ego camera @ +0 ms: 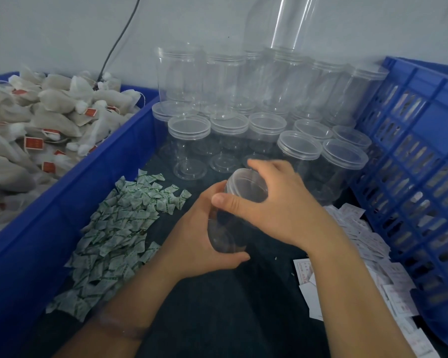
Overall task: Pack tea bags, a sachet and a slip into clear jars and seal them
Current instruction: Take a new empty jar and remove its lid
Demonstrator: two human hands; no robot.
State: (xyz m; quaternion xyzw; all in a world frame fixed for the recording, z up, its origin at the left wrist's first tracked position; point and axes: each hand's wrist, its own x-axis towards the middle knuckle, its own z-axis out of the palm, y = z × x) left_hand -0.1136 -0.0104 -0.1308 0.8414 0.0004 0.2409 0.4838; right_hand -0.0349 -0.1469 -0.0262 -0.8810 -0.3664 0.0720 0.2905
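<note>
L hand (204, 236) fingers wrap a clear jar (226, 236), held above counter centre. R hand (277, 202) fingers curl round its lid (246, 186). Jar looks empty; tea bags (36, 125), sachets (122, 223), slips (373, 254) not yet packed, i.e. early stage.

Bare left hand (199, 228), bare right hand (277, 205), thin translucent wristband (119, 328) on left

Left hand (202, 228) grips clear jar (225, 228); right hand (274, 205) grasps its lid (246, 184).
</note>
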